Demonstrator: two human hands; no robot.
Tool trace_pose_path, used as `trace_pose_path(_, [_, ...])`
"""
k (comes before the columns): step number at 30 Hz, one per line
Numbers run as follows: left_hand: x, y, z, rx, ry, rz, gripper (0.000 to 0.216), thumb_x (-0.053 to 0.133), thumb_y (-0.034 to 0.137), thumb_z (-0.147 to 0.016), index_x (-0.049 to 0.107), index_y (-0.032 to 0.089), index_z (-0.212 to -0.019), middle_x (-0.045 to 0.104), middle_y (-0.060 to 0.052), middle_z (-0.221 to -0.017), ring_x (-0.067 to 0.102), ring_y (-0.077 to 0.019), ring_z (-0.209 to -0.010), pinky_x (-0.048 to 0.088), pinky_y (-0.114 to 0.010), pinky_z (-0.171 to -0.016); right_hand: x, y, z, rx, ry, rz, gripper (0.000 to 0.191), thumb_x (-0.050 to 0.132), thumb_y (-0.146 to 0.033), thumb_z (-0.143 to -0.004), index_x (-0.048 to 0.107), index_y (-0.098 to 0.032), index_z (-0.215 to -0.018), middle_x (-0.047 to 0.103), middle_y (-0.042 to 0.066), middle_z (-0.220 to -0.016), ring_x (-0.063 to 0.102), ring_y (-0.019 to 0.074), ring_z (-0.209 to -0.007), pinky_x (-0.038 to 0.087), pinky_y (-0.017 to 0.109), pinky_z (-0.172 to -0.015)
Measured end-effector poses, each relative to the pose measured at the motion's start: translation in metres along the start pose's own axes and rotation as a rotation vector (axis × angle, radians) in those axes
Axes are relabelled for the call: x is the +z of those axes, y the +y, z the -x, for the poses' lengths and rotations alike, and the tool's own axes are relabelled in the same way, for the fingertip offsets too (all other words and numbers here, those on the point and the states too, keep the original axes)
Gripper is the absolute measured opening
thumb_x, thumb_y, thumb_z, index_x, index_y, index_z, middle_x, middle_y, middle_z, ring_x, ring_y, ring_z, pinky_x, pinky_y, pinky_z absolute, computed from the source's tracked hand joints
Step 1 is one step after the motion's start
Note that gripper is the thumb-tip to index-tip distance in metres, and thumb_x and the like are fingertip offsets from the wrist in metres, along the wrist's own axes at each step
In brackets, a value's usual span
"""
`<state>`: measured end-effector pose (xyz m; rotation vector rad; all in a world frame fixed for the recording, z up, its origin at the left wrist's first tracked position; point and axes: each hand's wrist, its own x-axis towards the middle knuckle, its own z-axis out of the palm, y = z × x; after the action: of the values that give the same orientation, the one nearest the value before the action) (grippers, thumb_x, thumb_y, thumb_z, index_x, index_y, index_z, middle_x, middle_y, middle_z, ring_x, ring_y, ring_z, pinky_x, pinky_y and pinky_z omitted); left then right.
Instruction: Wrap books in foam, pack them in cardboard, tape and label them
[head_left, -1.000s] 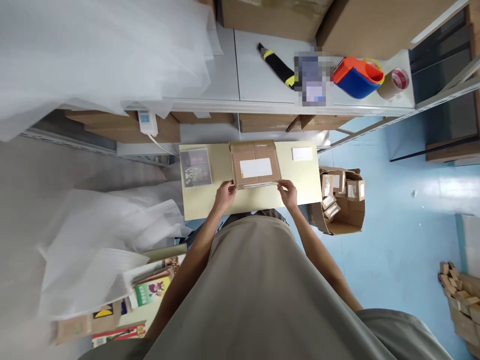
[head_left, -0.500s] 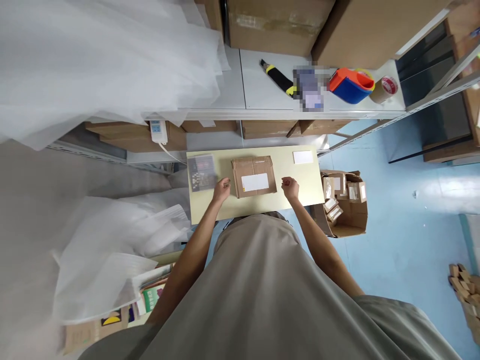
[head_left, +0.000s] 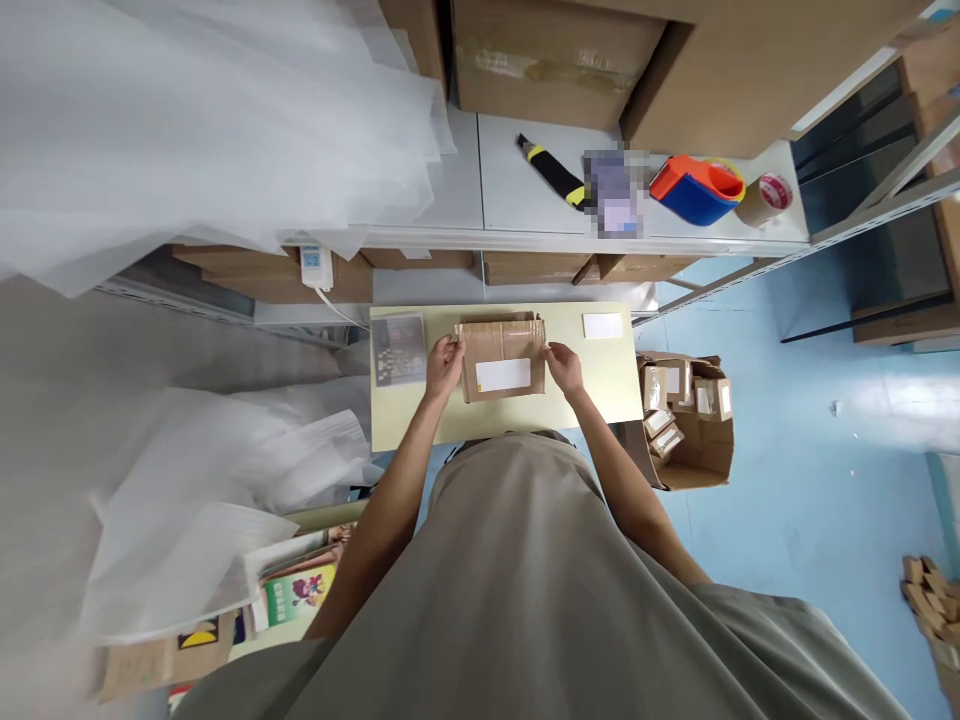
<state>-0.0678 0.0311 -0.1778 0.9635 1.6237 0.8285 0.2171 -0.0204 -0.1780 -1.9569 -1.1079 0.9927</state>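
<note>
A brown cardboard box (head_left: 501,345) with a white label (head_left: 503,375) lies on the pale yellow table (head_left: 600,390) in front of me. At its left edge, my left hand (head_left: 445,368) pinches the far left corner between thumb and fingers. My right hand (head_left: 564,367) grips the right edge, fingers closed near the far right corner. Left of the box is a clear-covered dark printed sheet (head_left: 398,349). A small white card (head_left: 602,326) lies at the table's far right.
Above the table, a shelf (head_left: 517,205) bears a utility knife (head_left: 551,172), a tape dispenser (head_left: 697,190), a tape roll (head_left: 765,198) and large cartons (head_left: 555,80). White foam sheeting (head_left: 210,120) hangs at left. An open carton (head_left: 697,450) with small parcels stands on the floor at right.
Both hands have closed in from beside the box onto its left and right edges and moved slightly away from me. The view has shifted a little.
</note>
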Motion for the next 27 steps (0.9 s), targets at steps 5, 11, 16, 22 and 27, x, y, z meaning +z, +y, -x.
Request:
trace_pose_path(5, [0.01, 0.013, 0.038, 0.08, 0.07, 0.046, 0.044, 0.069, 0.051, -0.105, 0.067, 0.02, -0.136, 0.075, -0.017, -0.142, 0.072, -0.0299, -0.137, 0.057, -0.041, -0.116, -0.018, -0.016, 0.019, -0.045, -0.033, -0.082, 0.077, 0.063, -0.087, -0.096, 0.076, -0.018, -0.127, 0.083, 0.02, -0.129, 0.081, 0.0314, -0.111, 0.067, 0.044, -0.093])
trace_pose_path(11, [0.03, 0.003, 0.068, -0.052, 0.129, -0.124, 0.056, 0.075, 0.055, -0.1, 0.066, 0.017, -0.14, 0.072, -0.021, -0.146, 0.078, -0.0293, -0.12, 0.061, -0.041, -0.105, -0.036, 0.003, 0.024, 0.106, -0.136, -0.03, 0.077, 0.051, -0.091, -0.099, 0.075, -0.023, -0.124, 0.085, 0.013, -0.119, 0.082, 0.0276, -0.102, 0.066, 0.04, -0.086])
trace_pose_path(16, [0.038, -0.011, 0.066, -0.135, 0.2, -0.294, 0.054, 0.084, 0.042, -0.089, 0.069, 0.018, -0.136, 0.076, -0.019, -0.14, 0.081, -0.0299, -0.109, 0.06, -0.046, -0.109, -0.049, 0.012, 0.016, 0.098, -0.198, 0.118, 0.067, 0.055, -0.087, -0.101, 0.077, -0.024, -0.109, 0.086, 0.012, -0.101, 0.084, 0.0304, -0.098, 0.062, 0.041, -0.091])
trace_pose_path(22, [0.042, -0.019, 0.057, -0.21, 0.303, 0.027, 0.038, 0.073, 0.035, -0.091, 0.073, 0.017, -0.124, 0.077, -0.015, -0.129, 0.079, -0.0272, -0.115, 0.069, -0.044, -0.099, -0.057, 0.016, 0.001, 0.011, -0.237, 0.089, 0.067, 0.04, -0.08, -0.111, 0.076, -0.024, -0.107, 0.085, 0.011, -0.098, 0.086, 0.0305, -0.09, 0.062, 0.038, -0.083])
trace_pose_path(27, [0.045, -0.021, 0.061, -0.225, 0.338, 0.124, 0.032, 0.069, 0.039, -0.093, 0.072, 0.018, -0.117, 0.077, -0.012, -0.12, 0.076, -0.0241, -0.118, 0.069, -0.046, -0.104, -0.066, 0.033, -0.011, -0.002, -0.26, 0.063, 0.06, 0.042, -0.073, -0.112, 0.074, -0.023, -0.114, 0.084, 0.01, -0.092, 0.086, 0.0306, -0.089, 0.061, 0.038, -0.08])
